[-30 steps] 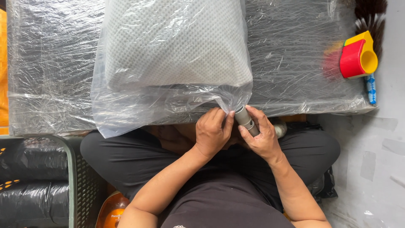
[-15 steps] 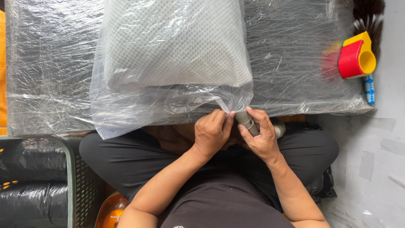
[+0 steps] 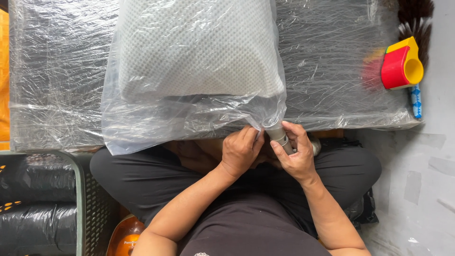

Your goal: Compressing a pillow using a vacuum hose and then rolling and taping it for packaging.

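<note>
1. Grey tube (image 3: pixel 279 135): top end tucked under clear plastic bag (image 3: pixel 189 118), lower part hidden in right hand (image 3: pixel 296 156).
2. Bag's upper part cut off by top edge, w/ the grey mesh cushion (image 3: pixel 199 47) inside.
3. Left hand (image 3: pixel 239 151): fingertips hidden behind bag's corner.
4. Green basket (image 3: pixel 83 199), lower left: cut by left & bottom edges.
5. Orange object (image 3: pixel 124 237), bottom: partly hidden, can't tell what.
6. Brush (image 3: pixel 417 19), upper right: cut at top.

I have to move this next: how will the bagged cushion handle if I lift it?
The cushion looks soft and puffy, so probably light and saggy. Its clear plastic bag hangs loose and wrinkled, likely slippery, so grip the cushion itself.
</note>
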